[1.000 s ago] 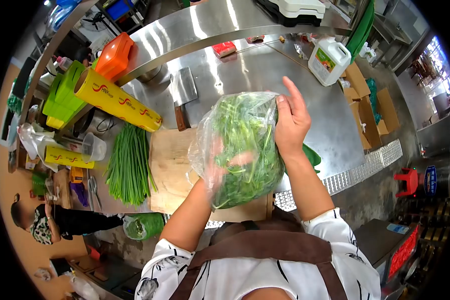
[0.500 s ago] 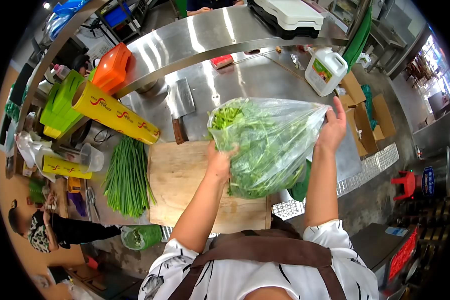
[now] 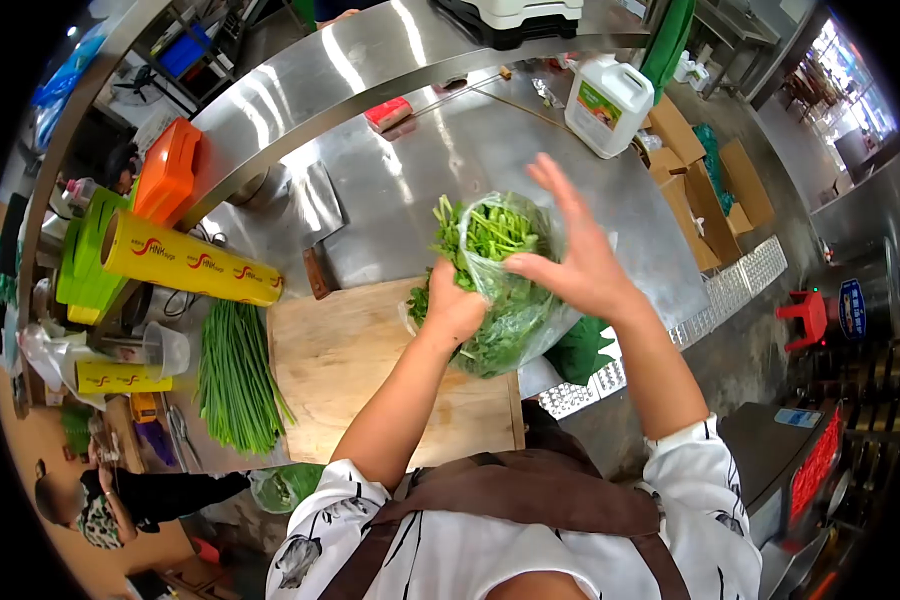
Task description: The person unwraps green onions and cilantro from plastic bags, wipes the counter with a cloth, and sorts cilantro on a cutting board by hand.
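Observation:
A clear plastic bag [image 3: 535,315] of leafy greens sits in front of me, over the right side of the wooden cutting board [image 3: 380,365]. Cut stems of the greens [image 3: 500,229] show at its upper end. My left hand [image 3: 456,303] grips the bag and greens from the left side. On the right, my right hand [image 3: 595,265] is open, thumb and fingers spread, close beside the bag; whether the thumb touches the plastic I cannot tell. Beyond the board lies a cleaver [image 3: 316,210]. Long green chives [image 3: 235,375] lie in a bundle left of the board.
Yellow cling-film boxes [image 3: 195,260] and green and orange containers stand at the left. A white jug [image 3: 610,105] is on the steel table [image 3: 410,235] at back right, with a red packet [image 3: 388,113] further left. Cardboard boxes [image 3: 705,200] are on the floor. Another person [image 3: 120,495] stands at far left.
My right hand has let go of the bag's far right end and moved left with its fingers spread. The bag has bunched up and its stem end now points upward. The view has shifted.

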The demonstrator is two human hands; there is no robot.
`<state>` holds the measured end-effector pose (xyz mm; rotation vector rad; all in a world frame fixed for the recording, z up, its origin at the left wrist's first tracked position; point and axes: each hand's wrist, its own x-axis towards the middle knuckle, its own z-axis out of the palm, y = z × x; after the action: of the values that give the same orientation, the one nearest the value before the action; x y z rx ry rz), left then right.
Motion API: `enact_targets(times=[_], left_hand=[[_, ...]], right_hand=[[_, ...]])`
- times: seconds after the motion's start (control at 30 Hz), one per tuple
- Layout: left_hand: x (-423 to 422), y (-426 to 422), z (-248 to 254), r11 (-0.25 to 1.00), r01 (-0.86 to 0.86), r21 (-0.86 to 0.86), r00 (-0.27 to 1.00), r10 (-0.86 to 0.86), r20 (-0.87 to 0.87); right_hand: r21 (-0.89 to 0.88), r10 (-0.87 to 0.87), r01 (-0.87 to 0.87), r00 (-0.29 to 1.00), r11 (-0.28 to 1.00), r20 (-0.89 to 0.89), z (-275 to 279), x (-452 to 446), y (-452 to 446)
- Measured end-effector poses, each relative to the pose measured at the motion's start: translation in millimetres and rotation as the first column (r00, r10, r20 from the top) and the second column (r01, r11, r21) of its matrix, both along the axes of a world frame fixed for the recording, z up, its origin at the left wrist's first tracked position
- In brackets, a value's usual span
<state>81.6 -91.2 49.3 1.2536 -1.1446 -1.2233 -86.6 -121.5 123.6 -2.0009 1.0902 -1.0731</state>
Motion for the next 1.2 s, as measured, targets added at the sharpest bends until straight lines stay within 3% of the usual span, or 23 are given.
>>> enact_targets(times=[0.03,0.07,0.1,0.13,0.2,0.23,0.37,0.43,0.47,0.53,0.57,0.63,0.77,0.83,0.9,1.07,1.13,1.17,1.2], left_hand=[[-5,1,1,0.999,-0.004,-0.051,0.996,0.008,0.089],[-9,1,2,0.995,-0.008,-0.104,0.984,0.026,0.177],[-11,-1,9,0.999,0.044,-0.011,0.977,-0.041,0.209],[-13,0,9,0.999,0.036,-0.002,0.977,-0.034,0.211],[-17,1,8,0.994,0.095,-0.062,0.985,-0.084,0.154],[-19,1,6,0.994,0.079,-0.082,0.991,-0.069,0.117],[-18,2,8,0.994,0.071,-0.086,0.986,-0.057,0.155],[-10,-2,-5,0.992,0.076,0.100,0.997,-0.079,0.025],[-6,-5,-10,0.992,0.080,0.100,0.996,-0.083,0.022],[4,-11,-18,0.965,-0.019,0.261,0.982,0.068,-0.178],[8,-11,-19,0.965,-0.018,0.263,0.982,0.067,-0.178],[18,-13,-19,0.962,-0.108,0.251,0.937,0.183,-0.296],[23,-17,-20,0.937,-0.232,0.260,0.895,0.310,-0.320],[40,-25,-31,0.939,-0.208,0.275,0.856,0.310,-0.413],[40,-36,-27,0.921,-0.255,0.294,0.760,0.379,-0.528],[22,-62,15,0.782,-0.396,0.481,0.725,0.588,-0.359],[16,-69,26,0.822,-0.392,0.412,0.665,0.563,-0.491],[8,-66,39,0.819,-0.317,0.478,0.627,0.559,-0.543],[5,-69,37,0.820,-0.313,0.479,0.631,0.557,-0.541]], right_hand=[[-0.002,-0.002,0.002,1.000,1.000,0.003,4,7,-3],[-0.148,0.052,-0.062,0.996,0.987,-0.070,8,14,-8],[-0.281,0.098,-0.137,0.984,0.950,-0.149,9,17,-13],[-0.274,0.108,-0.145,0.983,0.951,-0.145,8,19,-18],[-0.247,0.239,-0.345,0.896,0.906,-0.375,5,20,-27],[-0.338,0.233,-0.339,0.920,0.878,-0.316,3,24,-27],[-0.404,0.220,-0.360,0.909,0.841,-0.353,0,15,-38],[-0.659,0.048,-0.161,0.981,0.735,-0.186,-15,8,-45],[-0.658,0.045,-0.160,0.981,0.736,-0.189,-21,2,-45],[-0.611,-0.131,0.088,0.991,0.786,-0.025,-32,-11,-43],[-0.610,-0.131,0.089,0.991,0.787,-0.025,-42,-19,-41],[-0.526,-0.275,0.207,0.960,0.825,-0.054,-67,-34,-34],[-0.448,-0.438,0.311,0.873,0.838,-0.214,-105,-61,-25],[-0.220,-0.563,0.521,0.791,0.825,-0.238,-118,-76,-25],[-0.147,-0.561,0.542,0.788,0.827,-0.254,-127,-83,-18],[0.057,-0.551,0.573,0.807,0.817,-0.214,-145,-83,-3],[0.045,-0.644,0.643,0.765,0.765,0.021,-162,-80,-6],[0.050,-0.649,0.648,0.761,0.760,0.018,-162,-80,-5],[0.525,-0.706,0.485,0.583,0.700,0.403,-148,-76,-6]])
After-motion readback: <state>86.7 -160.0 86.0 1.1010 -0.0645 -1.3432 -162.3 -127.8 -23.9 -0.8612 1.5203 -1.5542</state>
